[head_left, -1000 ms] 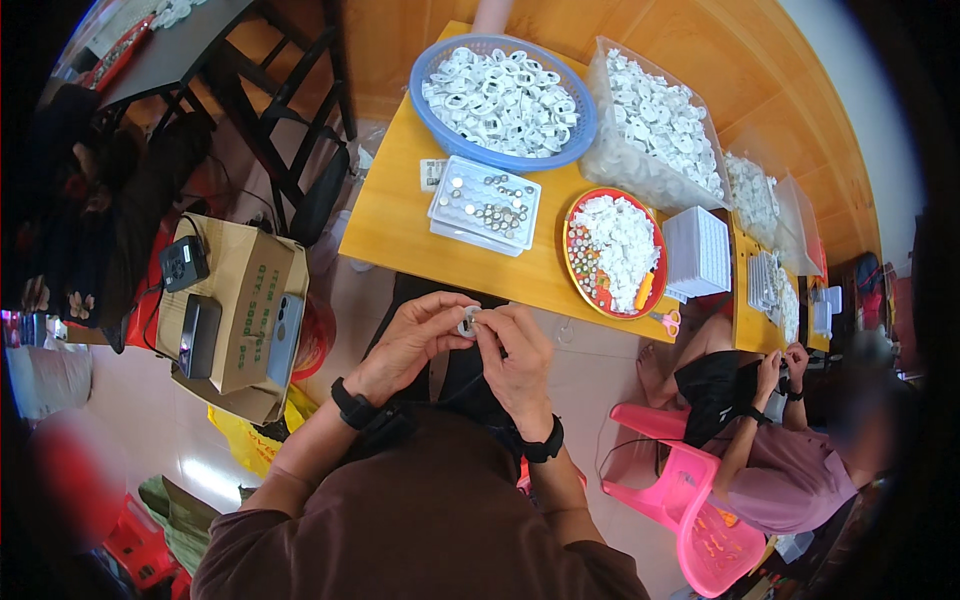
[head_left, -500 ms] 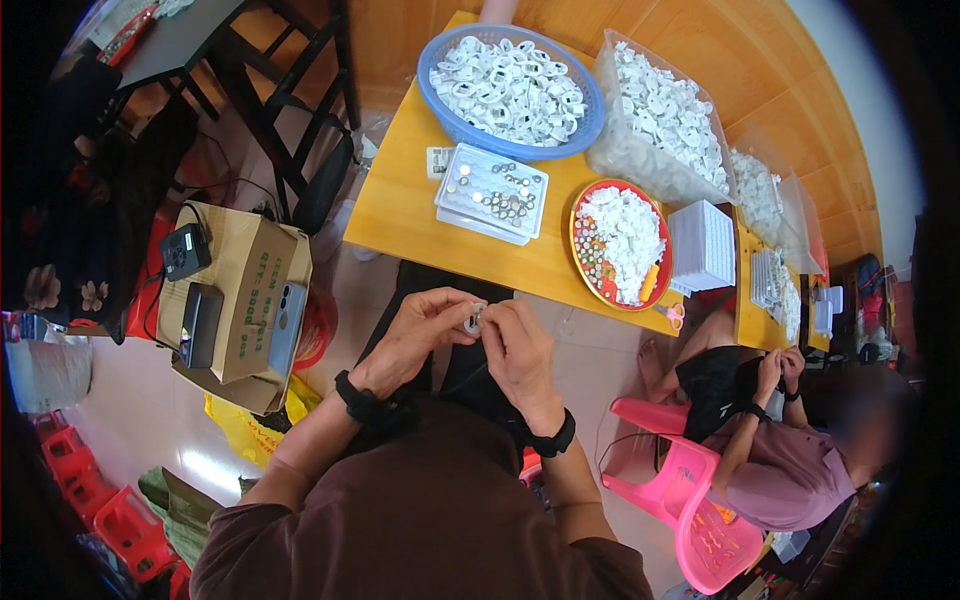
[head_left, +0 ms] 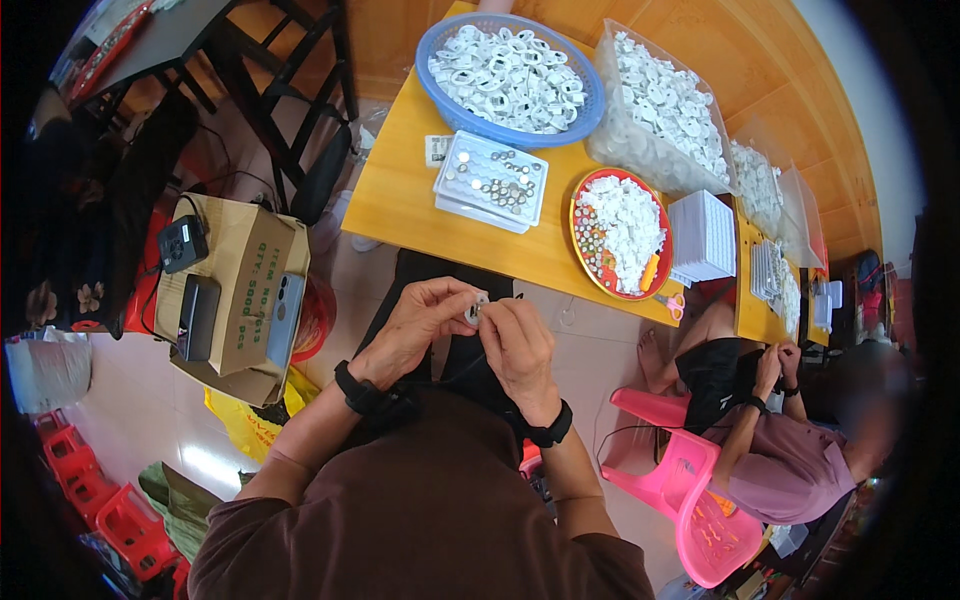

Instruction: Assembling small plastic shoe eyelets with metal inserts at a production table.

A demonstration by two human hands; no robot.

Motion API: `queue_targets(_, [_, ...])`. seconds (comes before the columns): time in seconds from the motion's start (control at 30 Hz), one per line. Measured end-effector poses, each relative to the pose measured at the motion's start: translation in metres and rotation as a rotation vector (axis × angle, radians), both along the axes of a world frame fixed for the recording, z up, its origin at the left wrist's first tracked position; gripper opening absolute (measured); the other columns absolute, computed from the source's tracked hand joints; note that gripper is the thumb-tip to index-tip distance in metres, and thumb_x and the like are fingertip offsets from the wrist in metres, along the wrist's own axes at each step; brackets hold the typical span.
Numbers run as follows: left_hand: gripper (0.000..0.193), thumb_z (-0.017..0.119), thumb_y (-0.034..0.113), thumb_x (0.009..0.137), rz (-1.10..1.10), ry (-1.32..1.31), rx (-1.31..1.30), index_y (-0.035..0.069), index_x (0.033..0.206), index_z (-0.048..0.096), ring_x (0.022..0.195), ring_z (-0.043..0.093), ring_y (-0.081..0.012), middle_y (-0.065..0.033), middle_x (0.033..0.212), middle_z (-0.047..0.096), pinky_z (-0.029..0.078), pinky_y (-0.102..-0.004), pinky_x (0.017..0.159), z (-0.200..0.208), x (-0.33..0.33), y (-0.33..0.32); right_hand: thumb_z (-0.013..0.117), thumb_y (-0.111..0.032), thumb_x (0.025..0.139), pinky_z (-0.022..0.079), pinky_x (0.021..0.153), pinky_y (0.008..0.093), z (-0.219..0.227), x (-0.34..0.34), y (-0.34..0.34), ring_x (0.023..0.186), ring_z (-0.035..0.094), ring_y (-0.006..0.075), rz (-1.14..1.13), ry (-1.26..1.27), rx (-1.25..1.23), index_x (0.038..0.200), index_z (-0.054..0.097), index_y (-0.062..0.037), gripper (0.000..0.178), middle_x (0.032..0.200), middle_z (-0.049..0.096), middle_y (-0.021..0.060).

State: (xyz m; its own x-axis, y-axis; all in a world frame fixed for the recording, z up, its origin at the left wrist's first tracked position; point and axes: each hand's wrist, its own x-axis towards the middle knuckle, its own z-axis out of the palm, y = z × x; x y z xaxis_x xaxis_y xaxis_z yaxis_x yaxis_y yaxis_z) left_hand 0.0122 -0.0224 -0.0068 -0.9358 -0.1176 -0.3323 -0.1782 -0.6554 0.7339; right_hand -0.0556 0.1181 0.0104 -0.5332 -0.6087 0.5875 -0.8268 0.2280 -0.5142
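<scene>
Between my two hands, over my lap, is a small white ring-shaped plastic part [head_left: 474, 312]. My left hand [head_left: 428, 322] pinches it from the left with thumb and fingertips. From the right, my right hand [head_left: 518, 345] closes its fingers on the part's edge; whether it also grips something smaller is hidden. Past my hands on the yellow table [head_left: 420, 215] stand stacked clear trays [head_left: 456, 190] with several round silver button cells [head_left: 512, 190] on top. To their right lies a red round tray [head_left: 577, 215] with small white pieces [head_left: 628, 225] and coin-like discs.
A blue basket [head_left: 425, 85] and a clear bin [head_left: 640, 160] hold many white ring parts. Pink scissors [head_left: 675, 303] rest at the table edge beside stacked white trays [head_left: 703, 235]. A cardboard box [head_left: 240, 300] stands left. Another person sits right, near a pink chair [head_left: 690, 470].
My hands stay together on the white part, with the fingers shifting slightly and the part tilting. The table appears slightly higher in view.
</scene>
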Motion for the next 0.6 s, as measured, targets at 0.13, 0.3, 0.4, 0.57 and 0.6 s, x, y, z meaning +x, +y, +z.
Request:
queue_targets(0.13, [0.018,0.056,0.016,0.089,-0.015,0.007,-0.044,0.003,0.1,0.062,0.079,0.06,-0.0077,-0.0035,0.09,0.062,0.053,-0.0202,0.067,0.001,0.0,0.002,0.065,0.008,0.068,0.048,0.058,0.0349,-0.002,-0.001,0.003,0.07,0.058,0.0284,0.026,-0.002,0.004,0.089,0.057,0.0021,0.023,0.08,0.055,0.0136])
queue_targets(0.3, [0.018,0.057,0.016,0.089,-0.029,-0.03,-0.137,0.002,0.099,0.063,0.077,0.058,-0.0069,-0.0024,0.087,0.061,0.051,-0.0197,0.066,0.007,-0.001,0.003,0.062,0.007,0.069,0.048,0.059,0.035,-0.002,0.0,0.005,0.072,0.057,0.0286,0.021,-0.009,0.05,0.09,0.057,0.0028,0.022,0.081,0.054,0.013])
queue_targets(0.4, [0.019,0.055,0.017,0.09,-0.052,-0.039,-0.103,0.002,0.099,0.062,0.078,0.059,-0.0074,-0.0023,0.087,0.061,0.051,-0.0197,0.066,0.0,0.003,0.003,0.06,0.007,0.069,0.048,0.06,0.0345,-0.005,0.005,0.005,0.075,0.056,0.0282,0.028,-0.02,0.044,0.092,0.057,0.0033,0.024,0.083,0.053,0.0127])
queue_targets(0.57, [0.021,0.052,0.019,0.092,-0.035,-0.028,0.076,0.002,0.102,0.06,0.081,0.061,-0.01,-0.0047,0.091,0.063,0.052,-0.0216,0.068,-0.008,0.002,0.004,0.062,0.005,0.067,0.048,0.061,0.0332,-0.001,0.012,0.012,0.076,0.055,0.0269,0.001,-0.002,0.085,0.098,0.058,0.0031,0.032,0.087,0.053,0.0118])
queue_targets(0.6, [0.021,0.051,0.019,0.092,-0.043,-0.023,0.129,0.002,0.103,0.059,0.082,0.061,-0.0102,-0.0047,0.092,0.063,0.052,-0.0218,0.07,-0.008,0.001,0.005,0.062,0.004,0.067,0.048,0.062,0.0331,0.002,0.013,0.014,0.076,0.055,0.0267,-0.006,-0.009,0.105,0.1,0.058,0.0029,0.033,0.087,0.053,0.0116])
